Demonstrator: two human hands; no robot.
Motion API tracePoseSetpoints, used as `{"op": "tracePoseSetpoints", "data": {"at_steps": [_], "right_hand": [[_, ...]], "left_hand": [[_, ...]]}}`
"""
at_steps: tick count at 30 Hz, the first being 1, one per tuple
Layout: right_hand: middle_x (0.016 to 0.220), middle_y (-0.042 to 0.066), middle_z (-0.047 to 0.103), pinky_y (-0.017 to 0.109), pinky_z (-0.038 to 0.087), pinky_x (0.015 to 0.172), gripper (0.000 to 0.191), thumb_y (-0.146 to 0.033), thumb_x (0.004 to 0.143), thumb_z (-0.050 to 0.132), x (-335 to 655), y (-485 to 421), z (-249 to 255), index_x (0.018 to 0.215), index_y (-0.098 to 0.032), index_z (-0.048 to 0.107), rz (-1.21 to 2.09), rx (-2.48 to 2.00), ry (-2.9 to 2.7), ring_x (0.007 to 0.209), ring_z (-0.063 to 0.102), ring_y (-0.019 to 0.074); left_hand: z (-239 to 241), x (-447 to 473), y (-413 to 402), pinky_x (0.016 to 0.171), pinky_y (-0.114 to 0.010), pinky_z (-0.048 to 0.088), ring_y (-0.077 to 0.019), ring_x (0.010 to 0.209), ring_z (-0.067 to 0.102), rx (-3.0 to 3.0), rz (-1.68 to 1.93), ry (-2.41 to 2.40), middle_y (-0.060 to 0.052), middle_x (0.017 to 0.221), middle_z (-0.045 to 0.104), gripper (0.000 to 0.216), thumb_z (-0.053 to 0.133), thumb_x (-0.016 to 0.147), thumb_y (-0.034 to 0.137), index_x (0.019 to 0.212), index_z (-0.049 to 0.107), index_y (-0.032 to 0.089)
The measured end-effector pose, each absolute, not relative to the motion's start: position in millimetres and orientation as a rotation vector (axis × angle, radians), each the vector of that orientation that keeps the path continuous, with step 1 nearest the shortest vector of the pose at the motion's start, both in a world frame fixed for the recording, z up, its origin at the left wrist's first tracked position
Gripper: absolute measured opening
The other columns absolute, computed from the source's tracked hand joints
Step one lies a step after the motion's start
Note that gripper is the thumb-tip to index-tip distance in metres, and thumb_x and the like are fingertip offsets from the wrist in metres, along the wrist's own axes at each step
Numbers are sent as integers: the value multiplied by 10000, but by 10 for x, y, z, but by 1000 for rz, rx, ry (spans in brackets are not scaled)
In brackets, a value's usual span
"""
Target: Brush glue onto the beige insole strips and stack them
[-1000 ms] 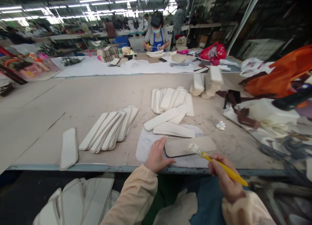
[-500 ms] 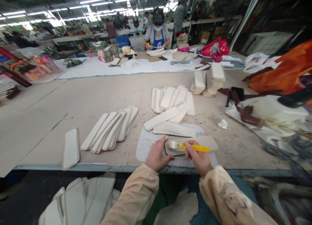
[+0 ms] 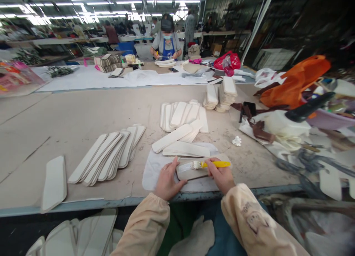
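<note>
Beige panel lies flat on a white sheet at the near edge of the surface. Left hand: grip spread, bracing panel's left end. Right hand: grip pinches yellow brush by its handle, bristles on panel. Panel probably light, fairly stiff, slick where smeared; best held by edges. Right hand partly hides its right end; underside unseen, smear's thickness unclear.

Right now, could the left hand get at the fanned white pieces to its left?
Probably yes: nothing seems to stand between the left hand and the fanned white pieces. It would likely have to leave the piece under the brush, whose left end it rests at.
</note>
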State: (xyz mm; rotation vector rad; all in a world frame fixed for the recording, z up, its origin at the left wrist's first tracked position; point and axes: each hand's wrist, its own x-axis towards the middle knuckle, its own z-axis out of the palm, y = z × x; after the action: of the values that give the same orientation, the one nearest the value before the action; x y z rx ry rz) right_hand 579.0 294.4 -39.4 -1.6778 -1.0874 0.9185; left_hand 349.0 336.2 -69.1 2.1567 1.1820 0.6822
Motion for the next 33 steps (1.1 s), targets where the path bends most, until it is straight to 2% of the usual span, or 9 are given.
{"op": "tracePoseSetpoints", "data": {"at_steps": [5,12,18,21,27,33], "right_hand": [[506,-32,539,289,406,492,400,-622,840,514,6229,2883,-357,821,-229,585,799,-1833,-1075,447,496,157],[506,-7,572,295,426,517,410,-606,833,477,6691,2812,-264,790,-222,613,519,-2025,-1155,478,548,174],[551,9,600,298,421,550,385,-573,837,478,6713,2722,-182,826,-216,621,398,-2084,-1166,548,585,190],[535,-8,560,290,408,522,388,-584,849,510,6391,2685,-175,865,-209,606,512,-1907,-1127,510,538,170],[511,-40,507,264,383,484,390,-606,856,541,5565,2749,-244,837,-217,554,1034,-1548,-1062,464,451,132],[487,-57,478,258,351,497,370,-575,870,524,5453,2834,-336,786,-216,553,1098,-1563,-1100,461,408,119]], "left_hand": [[-679,3491,3358,1073,-482,370,-319,1247,483,2174,674,1191,-112,1339,579,931,769,699,320,1494,295,224],[-690,3488,3360,1074,-482,372,-320,1255,484,2161,690,1200,-111,1339,577,841,764,705,336,1446,381,226],[-697,3487,3361,1081,-484,363,-318,1260,470,2186,668,1201,-119,1365,558,891,762,717,339,1478,320,203],[-689,3492,3351,1079,-486,367,-315,1261,471,2190,646,1207,-114,1367,557,917,768,714,325,1489,293,203],[-685,3506,3342,1068,-500,376,-309,1247,484,2197,635,1221,-96,1332,590,1054,814,678,335,1522,191,233],[-705,3495,3351,1066,-494,384,-301,1240,492,2221,636,1209,-95,1326,592,1051,809,683,326,1524,184,237]]}}
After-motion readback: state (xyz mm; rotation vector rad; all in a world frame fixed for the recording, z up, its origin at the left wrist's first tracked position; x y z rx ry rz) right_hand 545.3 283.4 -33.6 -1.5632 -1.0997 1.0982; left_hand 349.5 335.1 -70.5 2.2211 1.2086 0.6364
